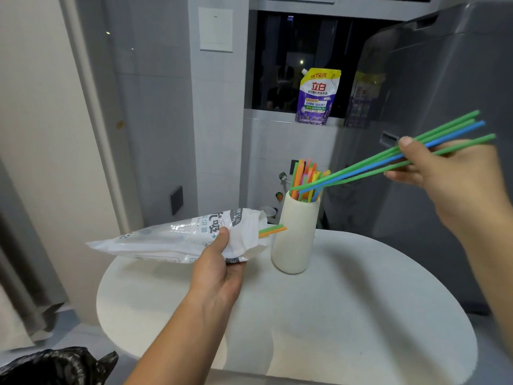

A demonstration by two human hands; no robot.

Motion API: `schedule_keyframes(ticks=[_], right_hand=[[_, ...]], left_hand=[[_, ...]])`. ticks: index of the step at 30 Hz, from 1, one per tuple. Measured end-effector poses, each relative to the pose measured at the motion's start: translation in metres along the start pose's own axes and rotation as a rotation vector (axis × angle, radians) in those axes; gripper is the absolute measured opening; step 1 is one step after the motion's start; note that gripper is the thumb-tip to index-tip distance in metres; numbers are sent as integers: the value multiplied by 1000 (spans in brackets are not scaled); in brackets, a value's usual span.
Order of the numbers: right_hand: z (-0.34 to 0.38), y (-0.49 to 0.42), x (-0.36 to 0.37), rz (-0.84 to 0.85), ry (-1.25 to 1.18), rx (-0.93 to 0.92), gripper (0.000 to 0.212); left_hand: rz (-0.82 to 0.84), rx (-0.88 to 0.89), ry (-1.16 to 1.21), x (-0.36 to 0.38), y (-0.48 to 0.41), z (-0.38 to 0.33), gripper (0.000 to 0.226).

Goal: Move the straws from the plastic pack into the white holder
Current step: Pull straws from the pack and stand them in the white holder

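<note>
My left hand (219, 269) grips the white plastic pack (177, 237) near its open mouth, holding it level above the table. A green and an orange straw tip (273, 230) poke out of the mouth toward the white holder (295, 237). The holder stands upright on the round white table (347, 315) with several orange, yellow and green straws (305, 179) in it. My right hand (455, 173) pinches a few green straws and a blue one (369, 165) up at the right. Their lower ends slant down to the holder's rim.
A purple and yellow detergent pouch (317, 97) leans on the window ledge behind. A grey appliance (433, 107) stands at the right, close behind my right hand. A black bin bag (55, 366) lies at the lower left, beside a curtain.
</note>
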State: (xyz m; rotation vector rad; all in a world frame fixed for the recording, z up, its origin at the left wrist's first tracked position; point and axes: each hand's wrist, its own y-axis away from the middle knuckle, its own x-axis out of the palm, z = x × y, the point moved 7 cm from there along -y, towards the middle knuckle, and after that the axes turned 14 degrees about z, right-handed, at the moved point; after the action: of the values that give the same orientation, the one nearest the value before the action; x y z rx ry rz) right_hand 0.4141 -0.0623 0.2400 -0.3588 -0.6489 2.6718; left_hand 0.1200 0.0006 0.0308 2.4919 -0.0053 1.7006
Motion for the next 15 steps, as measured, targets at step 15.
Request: schedule_keyframes(ticks=[15], right_hand=[[34,-26,46,191,384,-17,18]], left_hand=[[9,0,-12,2,2,1,41]])
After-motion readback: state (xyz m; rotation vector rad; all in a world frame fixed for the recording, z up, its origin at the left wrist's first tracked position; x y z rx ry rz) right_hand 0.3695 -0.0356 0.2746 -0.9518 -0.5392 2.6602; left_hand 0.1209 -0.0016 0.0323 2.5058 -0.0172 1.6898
